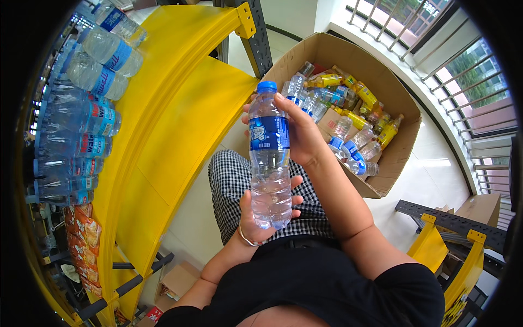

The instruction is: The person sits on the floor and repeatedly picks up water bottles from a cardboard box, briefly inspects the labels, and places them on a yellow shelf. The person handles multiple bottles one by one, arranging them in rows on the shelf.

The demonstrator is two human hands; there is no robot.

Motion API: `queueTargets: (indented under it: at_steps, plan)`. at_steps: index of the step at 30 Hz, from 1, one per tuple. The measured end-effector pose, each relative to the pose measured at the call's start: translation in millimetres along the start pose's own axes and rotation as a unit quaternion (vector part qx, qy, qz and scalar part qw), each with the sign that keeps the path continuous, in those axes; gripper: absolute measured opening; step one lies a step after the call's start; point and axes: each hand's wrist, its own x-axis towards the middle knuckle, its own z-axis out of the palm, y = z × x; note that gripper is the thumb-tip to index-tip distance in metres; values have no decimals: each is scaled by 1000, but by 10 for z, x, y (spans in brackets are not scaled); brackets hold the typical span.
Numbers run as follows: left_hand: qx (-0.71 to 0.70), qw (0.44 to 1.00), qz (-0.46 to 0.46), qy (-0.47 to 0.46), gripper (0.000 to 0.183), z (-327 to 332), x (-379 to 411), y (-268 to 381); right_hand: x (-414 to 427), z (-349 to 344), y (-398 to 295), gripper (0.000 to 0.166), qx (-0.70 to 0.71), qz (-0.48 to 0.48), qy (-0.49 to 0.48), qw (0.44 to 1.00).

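Note:
A clear plastic water bottle [269, 171] with a blue cap and a blue label is held in front of my body between both hands. Its cap points away from me. My left hand [255, 229] cups the base, with the thumb on one side and fingertips showing on the other. Around the bottle's upper part, just below the cap, my right hand [302, 137] is wrapped, its thumb near the neck. The palms and some fingers are hidden behind the bottle. Liquid inside is hard to make out.
A large open cardboard box [392, 90] full of loose bottles stands beyond my right arm. To the left, yellow metal shelves [163, 135] carry rows of water bottles [77, 131] and orange snack packets [83, 249]. Another yellow rack [461, 261] and barred windows [470, 81] lie right.

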Motion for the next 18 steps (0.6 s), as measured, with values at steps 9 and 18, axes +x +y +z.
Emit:
queueTargets:
  at_steps: [9,18]
  plan:
    - [373,900,80,211,48,82,8,252,-33,95,-154,47,-119,-64,49,990]
    - [448,865,135,178,69,173,3,161,-47,284,-79,51,-235,-97,102,962]
